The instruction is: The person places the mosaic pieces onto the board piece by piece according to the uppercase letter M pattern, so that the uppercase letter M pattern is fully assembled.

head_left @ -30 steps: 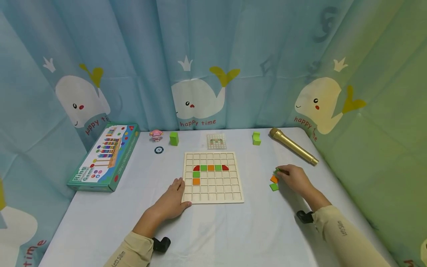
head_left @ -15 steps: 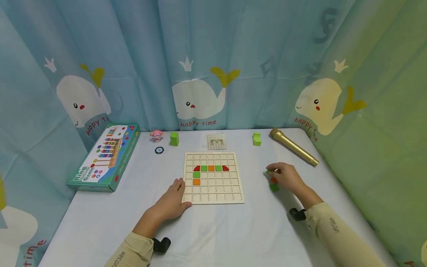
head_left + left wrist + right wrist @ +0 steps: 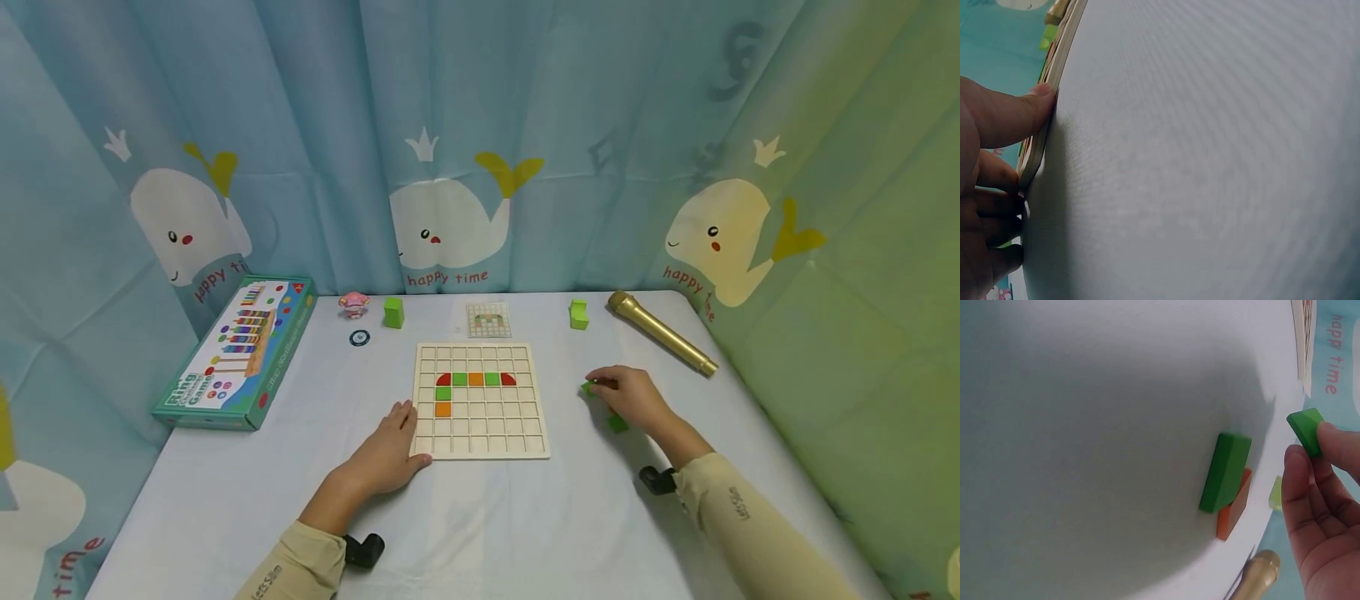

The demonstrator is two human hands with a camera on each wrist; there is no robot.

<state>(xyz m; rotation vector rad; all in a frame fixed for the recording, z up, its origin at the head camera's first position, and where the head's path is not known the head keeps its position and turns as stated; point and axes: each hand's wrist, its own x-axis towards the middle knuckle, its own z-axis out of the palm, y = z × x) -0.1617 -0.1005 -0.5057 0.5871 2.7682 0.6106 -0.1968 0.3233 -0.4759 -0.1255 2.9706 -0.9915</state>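
Right hand (image 3: 630, 397): pinching green block (image 3: 1305, 429), above tabletop (image 3: 480, 525) | left hand (image 3: 384, 450): fingers mostly straight, touching grid board (image 3: 495, 426) edge

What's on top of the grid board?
On the grid board, a row: left red tile, green tile, orange tile, second green tile, right red tile. Nearer, below the left one: third green tile, second orange tile. What's beneath them is covered.
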